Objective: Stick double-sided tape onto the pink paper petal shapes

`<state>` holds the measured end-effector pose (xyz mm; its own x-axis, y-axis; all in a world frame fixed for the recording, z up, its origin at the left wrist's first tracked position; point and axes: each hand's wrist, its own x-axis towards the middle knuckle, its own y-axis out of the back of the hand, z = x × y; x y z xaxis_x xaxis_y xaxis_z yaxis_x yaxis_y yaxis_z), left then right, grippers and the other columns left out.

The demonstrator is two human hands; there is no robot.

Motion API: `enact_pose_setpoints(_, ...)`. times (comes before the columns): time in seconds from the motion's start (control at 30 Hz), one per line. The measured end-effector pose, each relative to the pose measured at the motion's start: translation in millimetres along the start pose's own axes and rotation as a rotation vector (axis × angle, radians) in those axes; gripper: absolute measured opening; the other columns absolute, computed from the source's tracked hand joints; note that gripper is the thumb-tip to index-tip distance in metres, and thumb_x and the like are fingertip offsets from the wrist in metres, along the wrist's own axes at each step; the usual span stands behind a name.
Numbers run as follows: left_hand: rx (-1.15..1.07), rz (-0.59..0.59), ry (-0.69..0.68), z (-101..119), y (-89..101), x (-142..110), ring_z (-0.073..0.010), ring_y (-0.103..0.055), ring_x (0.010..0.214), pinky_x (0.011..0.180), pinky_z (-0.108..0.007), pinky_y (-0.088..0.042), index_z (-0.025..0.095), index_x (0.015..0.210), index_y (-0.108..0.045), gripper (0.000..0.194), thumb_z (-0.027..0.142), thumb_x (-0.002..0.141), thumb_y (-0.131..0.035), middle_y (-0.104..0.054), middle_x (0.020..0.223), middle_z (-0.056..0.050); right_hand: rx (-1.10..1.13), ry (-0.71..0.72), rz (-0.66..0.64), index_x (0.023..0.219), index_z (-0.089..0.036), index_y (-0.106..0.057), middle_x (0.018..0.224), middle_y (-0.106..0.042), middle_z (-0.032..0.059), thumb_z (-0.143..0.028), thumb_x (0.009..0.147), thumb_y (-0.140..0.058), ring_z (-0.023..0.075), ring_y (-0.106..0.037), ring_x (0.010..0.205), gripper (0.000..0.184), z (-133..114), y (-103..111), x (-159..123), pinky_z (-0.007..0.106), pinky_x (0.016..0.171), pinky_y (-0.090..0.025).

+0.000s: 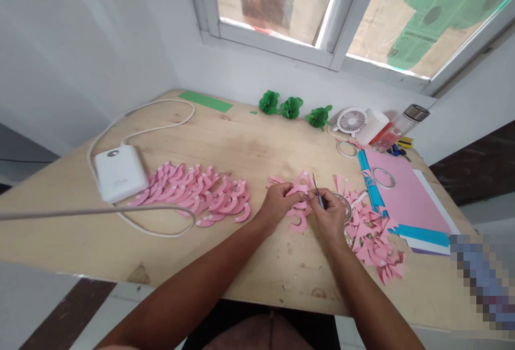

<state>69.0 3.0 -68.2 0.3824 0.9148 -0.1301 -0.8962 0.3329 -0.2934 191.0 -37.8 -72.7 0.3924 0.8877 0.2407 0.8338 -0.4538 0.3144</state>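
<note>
My left hand (277,203) is closed on a curved pink paper piece (300,184) held just above the wooden table (249,140). My right hand (330,211) is closed around a thin pointed tool (317,191), probably small scissors, whose tip meets the pink piece. More curved pink pieces (298,225) lie under and between the hands. A big spread of finished curved pink pieces (197,193) lies to the left. Pink paper scraps (374,234) are heaped to the right of my right hand.
A white power bank (119,172) with a looping cable sits at the left. Three green paper flowers (292,107), a small white fan (351,120) and a bottle (400,125) stand at the back. Pink, blue and white sheets (406,194) with tape rings lie at the right.
</note>
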Motion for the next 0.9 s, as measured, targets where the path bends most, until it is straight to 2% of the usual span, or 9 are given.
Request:
enact_pose_setpoints(0.5, 0.009, -0.013, 0.000, -3.1, 2.4, 1.4, -0.0093, -0.047, 0.052, 0.051, -0.021, -0.034, 0.012, 0.064, -0.059, 0.023, 0.034, 0.062, -0.064, -0.054, 0.057, 0.002, 0.007, 0.010, -0.010, 0.075, -0.015, -0.063, 0.070, -0.061, 0.0009, -0.032, 0.072, -0.059, 0.0132, -0.053, 0.063, 0.017, 1.8, -0.2, 0.4, 0.022, 0.054, -0.038)
enact_pose_setpoints(0.67, 0.011, -0.034, -0.009, -4.9, 3.8, 2.2, -0.0089, -0.046, 0.053, 0.050, -0.021, -0.033, 0.012, 0.067, -0.058, 0.024, 0.035, 0.063, -0.064, -0.053, 0.059, 0.002, -0.003, 0.008, -0.005, 0.076, -0.015, -0.063, 0.068, -0.060, 0.0004, -0.032, 0.071, -0.059, 0.0131, -0.053, 0.062, 0.018, 2.7, -0.6, 0.2, 0.022, 0.053, -0.038)
enact_pose_setpoints(0.9, 0.038, -0.001, -0.010, -3.1, 2.1, 1.8, -0.0088, -0.045, 0.051, 0.049, -0.021, -0.033, 0.012, 0.064, -0.058, 0.025, 0.036, 0.062, -0.064, -0.051, 0.056, 0.003, -0.009, -0.001, 0.005, 0.075, -0.015, -0.064, 0.062, -0.059, -0.0005, -0.034, 0.070, -0.059, 0.0131, -0.052, 0.059, 0.020, 1.4, -1.6, -1.0, 0.022, 0.051, -0.037)
